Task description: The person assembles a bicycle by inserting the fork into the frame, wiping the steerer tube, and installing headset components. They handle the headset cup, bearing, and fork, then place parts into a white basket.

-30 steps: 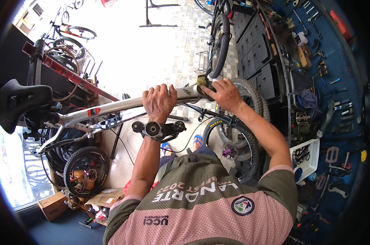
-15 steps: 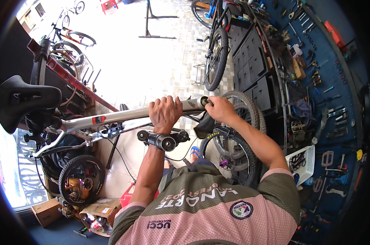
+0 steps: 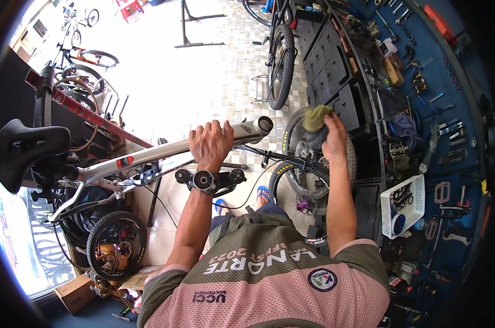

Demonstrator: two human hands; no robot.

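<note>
A silver bicycle frame (image 3: 165, 153) runs across from the left, its open head tube (image 3: 265, 124) pointing toward the right. My left hand (image 3: 210, 143) is wrapped over the top tube a little behind the head tube. Raised to the right, apart from the frame, my right hand (image 3: 335, 139) grips a crumpled olive-green rag (image 3: 316, 118) at its fingertips. A black part with round ends (image 3: 204, 181) shows at my left wrist; what supports it is hidden. The frame's black saddle (image 3: 30, 147) is at the far left.
Bicycle wheels (image 3: 299, 188) stand close on my right, by dark drawers (image 3: 326, 60). Past these, a tool board (image 3: 449, 126) and a white basket (image 3: 387, 210) of small parts line the side. A red bar (image 3: 102, 120) runs behind the frame.
My right hand has left the head tube and moved right and up with the rag, which now shows. The head tube opening is uncovered. My left hand still grips the tube.
</note>
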